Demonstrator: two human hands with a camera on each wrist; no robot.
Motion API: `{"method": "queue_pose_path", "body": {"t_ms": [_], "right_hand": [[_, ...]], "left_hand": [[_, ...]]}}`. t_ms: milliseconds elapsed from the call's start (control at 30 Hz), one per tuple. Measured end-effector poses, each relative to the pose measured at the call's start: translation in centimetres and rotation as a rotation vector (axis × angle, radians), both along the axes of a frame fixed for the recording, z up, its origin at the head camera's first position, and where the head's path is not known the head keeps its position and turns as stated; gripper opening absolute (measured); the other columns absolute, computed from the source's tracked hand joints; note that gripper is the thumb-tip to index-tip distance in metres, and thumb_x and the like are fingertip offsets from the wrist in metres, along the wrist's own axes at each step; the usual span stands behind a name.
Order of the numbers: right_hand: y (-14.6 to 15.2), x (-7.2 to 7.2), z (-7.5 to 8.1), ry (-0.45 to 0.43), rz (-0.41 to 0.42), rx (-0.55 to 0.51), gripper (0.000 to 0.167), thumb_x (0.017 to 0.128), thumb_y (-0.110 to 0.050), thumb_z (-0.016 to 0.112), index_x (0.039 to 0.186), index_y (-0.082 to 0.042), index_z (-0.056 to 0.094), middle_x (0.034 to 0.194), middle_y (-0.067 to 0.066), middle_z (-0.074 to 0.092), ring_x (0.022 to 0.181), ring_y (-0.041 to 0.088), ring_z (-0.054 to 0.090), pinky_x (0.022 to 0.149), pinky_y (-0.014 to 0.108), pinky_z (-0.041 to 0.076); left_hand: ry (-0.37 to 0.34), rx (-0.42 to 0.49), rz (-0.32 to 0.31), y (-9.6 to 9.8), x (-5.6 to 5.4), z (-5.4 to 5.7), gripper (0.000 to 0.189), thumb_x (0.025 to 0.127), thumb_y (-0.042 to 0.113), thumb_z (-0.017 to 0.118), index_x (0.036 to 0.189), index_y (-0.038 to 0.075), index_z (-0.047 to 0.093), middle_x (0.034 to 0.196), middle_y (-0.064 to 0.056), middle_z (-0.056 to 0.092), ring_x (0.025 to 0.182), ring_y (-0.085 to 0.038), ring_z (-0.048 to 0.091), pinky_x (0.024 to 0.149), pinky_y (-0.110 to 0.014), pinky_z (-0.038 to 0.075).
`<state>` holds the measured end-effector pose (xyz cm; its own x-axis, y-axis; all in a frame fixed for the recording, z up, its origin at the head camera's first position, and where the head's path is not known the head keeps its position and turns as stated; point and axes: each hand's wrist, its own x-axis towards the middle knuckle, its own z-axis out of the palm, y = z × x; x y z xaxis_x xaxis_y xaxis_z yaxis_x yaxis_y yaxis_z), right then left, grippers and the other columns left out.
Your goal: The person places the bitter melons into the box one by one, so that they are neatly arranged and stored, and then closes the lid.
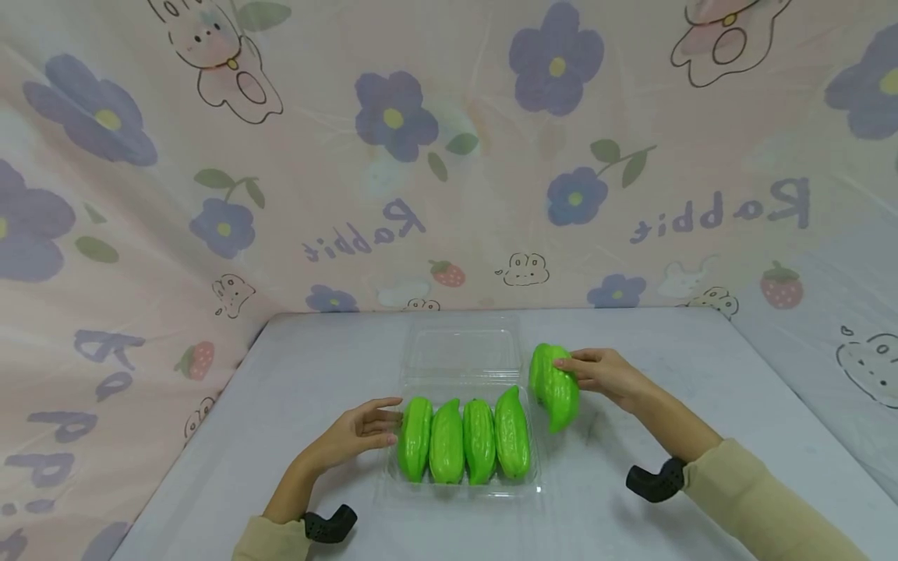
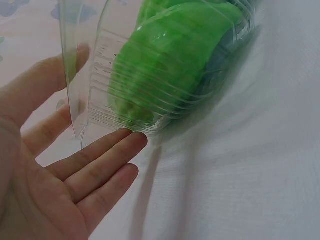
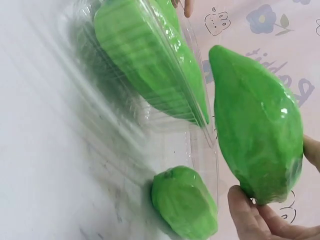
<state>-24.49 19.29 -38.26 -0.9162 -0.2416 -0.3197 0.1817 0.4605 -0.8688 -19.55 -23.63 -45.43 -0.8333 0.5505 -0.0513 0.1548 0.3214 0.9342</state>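
My right hand [image 1: 606, 375] grips a glossy bright green toy fruit [image 3: 260, 125] with a tapered tip, thumb and fingers at its blunt end. It is held up just right of a clear plastic clamshell box [image 1: 466, 491]. Several matching green fruits [image 1: 480, 440] lie side by side in the box, tips mostly pointing away. Another green fruit [image 3: 185, 202] rests on the table below the held one, partly hidden behind it in the head view. My left hand [image 1: 358, 430] is at the box's left wall, fingers [image 2: 107, 162] extended along the clear plastic and holding nothing.
The box's clear lid [image 1: 463, 352] lies folded back behind it on the white table [image 1: 337, 351]. A cloth [image 1: 477, 195] printed with flowers and rabbits hangs around the back and sides. Black curved pieces [image 1: 655, 481] sit at both wrists.
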Motion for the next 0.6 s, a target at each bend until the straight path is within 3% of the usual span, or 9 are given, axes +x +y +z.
{"method": "queue_pose_path", "body": {"t_ms": [400, 600], "right_hand": [[-1.2, 0.8, 0.1, 0.016, 0.011, -0.061, 0.077, 0.095, -0.038, 0.059, 0.142, 0.016, 0.030, 0.143, 0.031, 0.044, 0.119, 0.028, 0.062, 0.108, 0.044, 0.048], [-2.2, 1.3, 0.1, 0.009, 0.041, -0.087, 0.080, 0.095, -0.036, 0.059, 0.143, 0.018, 0.025, 0.145, 0.034, 0.041, 0.123, 0.034, 0.059, 0.110, 0.047, 0.045]], "left_hand": [[-0.004, 0.002, -0.001, 0.1, 0.0, 0.1, 0.067, 0.095, 0.022, 0.062, 0.149, 0.001, 0.030, 0.144, -0.030, 0.046, 0.131, -0.046, 0.048, 0.103, -0.033, 0.051], [-0.003, 0.015, -0.007, 0.0, 0.0, 0.0, 0.066, 0.095, 0.021, 0.062, 0.149, 0.000, 0.030, 0.144, -0.031, 0.045, 0.131, -0.047, 0.048, 0.102, -0.029, 0.052]]}}
